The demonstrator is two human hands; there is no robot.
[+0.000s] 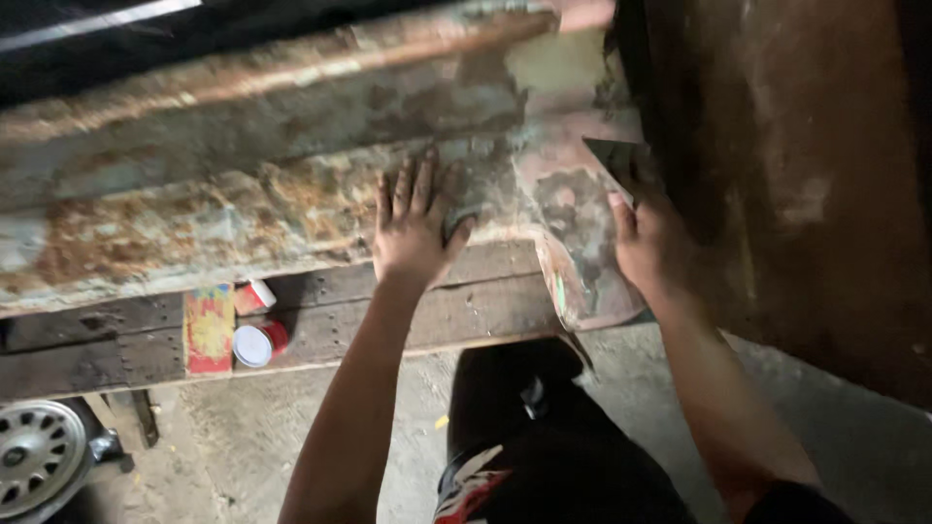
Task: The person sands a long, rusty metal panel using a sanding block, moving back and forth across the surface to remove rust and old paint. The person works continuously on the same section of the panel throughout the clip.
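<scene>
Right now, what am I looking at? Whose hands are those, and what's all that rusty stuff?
The camera sits on a person's head and looks down, so you see their own two arms. The left hand lies flat, fingers spread, on a big rusty metal panel with peeling paint. The right hand holds a flat scraper blade against that panel. Below, on a dark wooden plank, stand a red can with a white lid and a red and yellow box. A car wheel peeks in at the bottom left corner.
</scene>
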